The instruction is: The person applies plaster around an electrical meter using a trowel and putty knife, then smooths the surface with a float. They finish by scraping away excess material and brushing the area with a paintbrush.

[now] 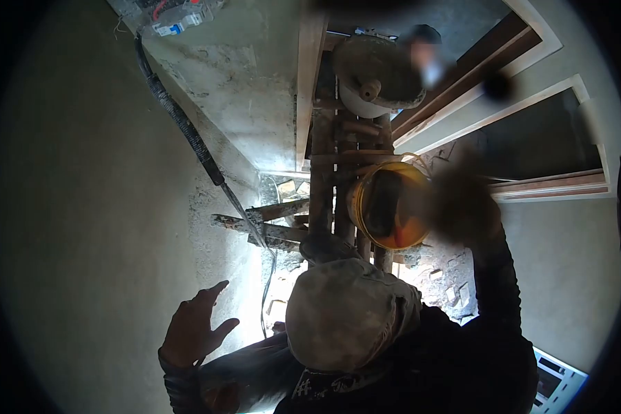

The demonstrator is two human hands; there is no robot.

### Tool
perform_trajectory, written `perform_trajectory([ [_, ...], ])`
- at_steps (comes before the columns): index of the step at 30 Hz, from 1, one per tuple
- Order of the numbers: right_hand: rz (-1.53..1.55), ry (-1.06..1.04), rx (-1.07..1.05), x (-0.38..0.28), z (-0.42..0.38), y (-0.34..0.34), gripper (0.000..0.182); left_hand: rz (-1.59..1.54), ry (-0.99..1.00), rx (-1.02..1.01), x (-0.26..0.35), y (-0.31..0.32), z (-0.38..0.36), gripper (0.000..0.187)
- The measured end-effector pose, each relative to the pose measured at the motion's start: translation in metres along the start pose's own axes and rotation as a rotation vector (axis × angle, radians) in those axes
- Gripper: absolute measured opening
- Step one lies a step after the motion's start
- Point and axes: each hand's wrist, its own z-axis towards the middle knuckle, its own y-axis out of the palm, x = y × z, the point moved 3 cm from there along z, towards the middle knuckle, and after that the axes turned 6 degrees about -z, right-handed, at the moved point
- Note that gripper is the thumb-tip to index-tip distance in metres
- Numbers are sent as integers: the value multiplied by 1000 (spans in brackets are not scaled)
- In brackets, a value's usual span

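Note:
My left hand is held up near the plaster wall with its fingers apart and nothing in it. On the other side, my right hand is smeared by motion beside the rim of a yellow bucket; its fingers cannot be made out, nor whether it holds anything. Inside the bucket are a dark object and an orange-red patch. The bucket rests on a narrow plank scaffold. My bent knee in dusty trousers and a dark shoe are in front of me.
Farther along the scaffold, a round grey board with a knob lies over a white bucket. Another person stands beyond. A black cable hangs along the left wall. Window frames line the right; rubble lies below.

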Motion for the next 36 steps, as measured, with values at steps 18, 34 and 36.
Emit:
perform_trajectory([
  [18, -55, 155, -269, 9, 5, 61, 50, 18, 41, 13, -19, 6, -10, 69],
  [34, 266, 29, 25, 65, 2, -71, 15, 25, -31, -13, -20, 15, -10, 72],
  [36, 158, 100, 86, 82, 26, -71, 16, 32, -19, -3, -21, 15, -5, 72],
])
